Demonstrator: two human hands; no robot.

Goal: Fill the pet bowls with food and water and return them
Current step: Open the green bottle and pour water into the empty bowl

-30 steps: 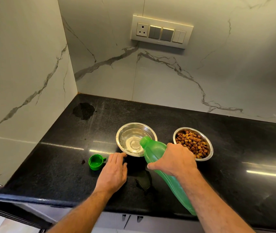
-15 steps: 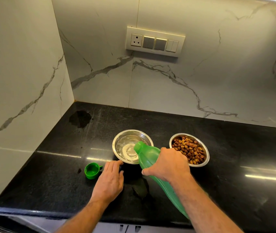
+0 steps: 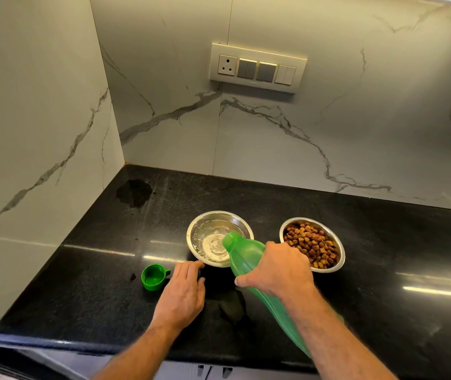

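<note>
Right hand [image 3: 282, 270]: gripping tilted green bottle [image 3: 246, 259], mouth over steel water bowl [image 3: 205, 229]. Left hand [image 3: 184, 292]: flat, fingers together, on black counter [image 3: 81, 283] beside bowl. Second bowl [image 3: 339, 253], right: brown kibble [image 3: 312, 242]. Green cap [image 3: 151, 277] left.

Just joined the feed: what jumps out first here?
A translucent green plastic bottle, gripped by the right hand, tips over the steel water bowl at centre. Right of it sits a steel bowl of brown kibble; the green bottle cap lies left of the left hand.
</note>
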